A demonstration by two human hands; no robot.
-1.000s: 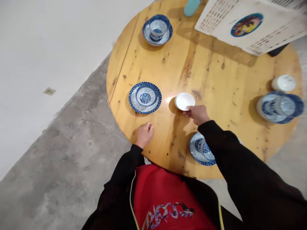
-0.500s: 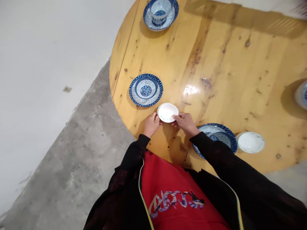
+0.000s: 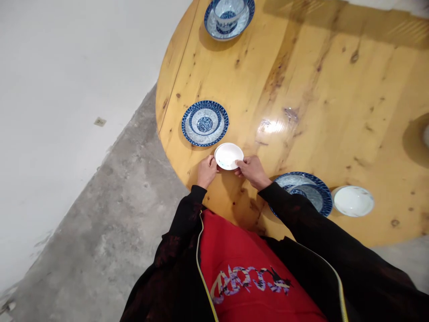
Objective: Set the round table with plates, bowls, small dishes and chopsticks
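Observation:
A small white bowl (image 3: 229,154) is held between my two hands over the near left part of the table. A second rim shows along its left edge; I cannot tell whether another bowl is nested beneath. My left hand (image 3: 207,171) has its fingers closed at the bowl's left side. On the right, my right hand (image 3: 254,171) pinches the rim, thumb on top and fingers underneath. Just beyond the bowl lies a blue-and-white plate (image 3: 189,135) with a smaller patterned dish (image 3: 205,124) on it. My right forearm partly covers another blue-patterned plate (image 3: 325,197).
The round wooden table (image 3: 301,138) curves close to my body. A white bowl (image 3: 354,201) stands beside the right plate. At the far edge, a glass-like bowl (image 3: 228,20) sits on a blue-rimmed plate (image 3: 208,27). A pale wall (image 3: 67,67) and concrete floor (image 3: 134,197) lie left.
Both hands and the small white bowl have shifted slightly left, nearer the blue-and-white plate. The view has turned a little; the grip looks the same.

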